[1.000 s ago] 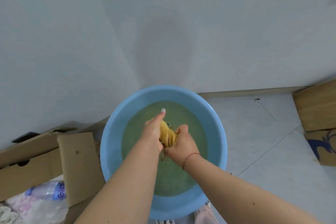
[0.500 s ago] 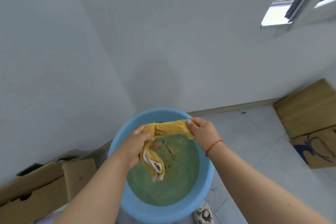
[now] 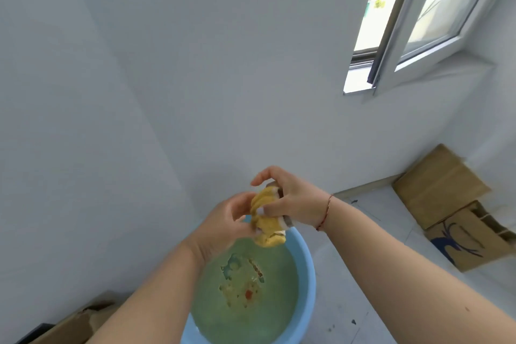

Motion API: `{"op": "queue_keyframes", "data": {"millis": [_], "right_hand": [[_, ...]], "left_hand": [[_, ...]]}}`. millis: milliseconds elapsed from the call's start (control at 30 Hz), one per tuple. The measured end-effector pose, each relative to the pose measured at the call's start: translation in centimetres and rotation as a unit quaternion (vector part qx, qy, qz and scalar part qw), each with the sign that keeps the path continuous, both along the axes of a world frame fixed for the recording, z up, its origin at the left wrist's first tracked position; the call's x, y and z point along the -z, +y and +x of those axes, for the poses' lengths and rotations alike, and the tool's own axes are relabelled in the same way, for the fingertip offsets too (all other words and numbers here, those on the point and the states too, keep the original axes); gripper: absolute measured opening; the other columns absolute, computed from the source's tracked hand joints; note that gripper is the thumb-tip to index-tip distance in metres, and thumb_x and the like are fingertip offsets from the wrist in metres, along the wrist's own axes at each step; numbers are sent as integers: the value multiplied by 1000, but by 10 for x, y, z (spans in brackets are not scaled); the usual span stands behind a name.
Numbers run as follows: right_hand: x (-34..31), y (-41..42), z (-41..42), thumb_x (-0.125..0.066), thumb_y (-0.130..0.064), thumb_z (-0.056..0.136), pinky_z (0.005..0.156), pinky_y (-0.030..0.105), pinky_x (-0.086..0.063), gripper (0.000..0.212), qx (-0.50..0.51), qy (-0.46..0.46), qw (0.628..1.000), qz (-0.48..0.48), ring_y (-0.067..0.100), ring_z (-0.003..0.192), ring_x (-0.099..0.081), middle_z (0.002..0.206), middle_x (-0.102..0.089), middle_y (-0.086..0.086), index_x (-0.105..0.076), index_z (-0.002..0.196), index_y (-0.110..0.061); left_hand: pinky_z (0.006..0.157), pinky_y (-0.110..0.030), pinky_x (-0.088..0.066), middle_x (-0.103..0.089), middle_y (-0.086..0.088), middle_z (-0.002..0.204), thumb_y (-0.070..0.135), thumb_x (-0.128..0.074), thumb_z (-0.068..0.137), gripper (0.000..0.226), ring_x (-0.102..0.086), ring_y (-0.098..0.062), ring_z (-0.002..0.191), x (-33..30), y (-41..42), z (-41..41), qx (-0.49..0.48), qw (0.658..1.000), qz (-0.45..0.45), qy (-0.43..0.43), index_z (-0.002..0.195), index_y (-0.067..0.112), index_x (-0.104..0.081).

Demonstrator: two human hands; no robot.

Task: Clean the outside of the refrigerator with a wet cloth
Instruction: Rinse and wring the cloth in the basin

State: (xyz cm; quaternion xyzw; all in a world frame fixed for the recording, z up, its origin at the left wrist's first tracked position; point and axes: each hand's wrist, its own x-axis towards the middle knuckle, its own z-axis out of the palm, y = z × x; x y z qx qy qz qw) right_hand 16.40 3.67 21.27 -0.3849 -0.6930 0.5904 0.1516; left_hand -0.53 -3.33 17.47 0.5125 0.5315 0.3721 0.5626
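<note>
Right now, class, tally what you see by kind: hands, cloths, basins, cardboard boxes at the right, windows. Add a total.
Hands: 2, left hand and right hand
Cloths: 1, yellow cloth
Basins: 1, blue basin
Cardboard boxes at right: 2, upper box and printed box
Windows: 1, window
Total: 7

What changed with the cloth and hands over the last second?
The cloth went from wrung low over the water, to stretched out between both hands, to bunched up again and lifted above the basin's far rim. The left hand and right hand rose with it. Both kept hold throughout; the basin stayed put, water still in it.
</note>
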Motion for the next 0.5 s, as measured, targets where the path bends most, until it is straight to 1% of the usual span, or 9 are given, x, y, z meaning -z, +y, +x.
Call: {"op": "queue_keyframes", "data": {"millis": [67, 133, 167, 233, 267, 333, 400, 433, 500], "right_hand": [[-18, 4, 8, -74, -22, 70, 63, 31, -46, 46, 47, 41, 998, -4, 13, 67, -52, 73, -53, -3, -53, 109, -29], [-28, 7, 18, -72, -32, 66, 64, 26, -43, 50, 70, 89, 993, -36, 10, 75, -54, 83, -58, -2, -56, 112, -23], [-32, 5, 23, -71, -35, 66, 64, 24, -42, 47, 58, 84, 994, -28, 9, 78, -55, 88, -60, -2, -59, 110, -23], [-35, 0, 30, -72, -35, 66, 67, 23, -41, 35, 38, 55, 998, 13, 5, 77, -55, 85, -62, -6, -64, 98, -25], [-35, -1, 33, -73, -33, 65, 70, 25, -42, 34, 51, 62, 996, 26, 5, 76, -56, 82, -62, -7, -65, 96, -21], [-39, 0, 40, -72, -23, 65, 77, 28, -48, 45, 91, 134, 987, 4, 10, 82, -61, 86, -65, -4, -63, 107, -14], [-45, 0, 47, -64, -10, 70, 79, 28, -52, 48, 99, 240, 964, -64, 14, 88, -65, 92, -68, -1, -58, 118, -16], [-49, 0, 52, -61, -6, 72, 77, 28, -54, 48, 104, 274, 952, -84, 15, 89, -65, 94, -68, 0, -58, 118, -18], [-55, -1, 62, -59, -3, 74, 77, 31, -55, 46, 115, 305, 940, -98, 19, 89, -65, 97, -67, 5, -61, 117, -17]], "left_hand": [[95, -37, -52, -73, -5, 108, 14, -75, 69, 42, -66, -20, 107, -15, 5, 6, -9, 1000, 22, 6, 111, 12, -68], [89, -37, -55, -74, -5, 102, 12, -77, 69, 42, -68, -20, 100, -30, 9, 12, -33, 999, 34, -22, 110, 12, -68], [86, -36, -56, -74, -5, 101, 12, -79, 70, 44, -68, -20, 98, -38, 10, 15, -35, 998, 38, -39, 112, 11, -67], [77, -29, -56, -74, -3, 96, 13, -81, 71, 42, -70, -17, 94, -53, 14, 21, -23, 997, 49, -58, 111, 10, -67], [74, -27, -55, -74, -2, 93, 13, -81, 71, 40, -70, -17, 91, -60, 16, 23, -16, 997, 54, -60, 108, 9, -68], [75, -33, -56, -73, -9, 94, 15, -79, 69, 41, -69, -22, 90, -73, 20, 28, -11, 996, 66, -57, 108, 8, -68], [82, -43, -54, -70, -19, 102, 18, -79, 70, 45, -68, -29, 93, -84, 25, 31, -10, 995, 85, -52, 111, 5, -66], [82, -44, -54, -69, -22, 104, 20, -80, 70, 46, -67, -30, 93, -89, 29, 34, -6, 994, 97, -45, 110, 3, -65], [80, -41, -54, -69, -22, 105, 25, -82, 68, 48, -68, -30, 93, -99, 34, 40, 6, 993, 112, -27, 108, 3, -66]]}}
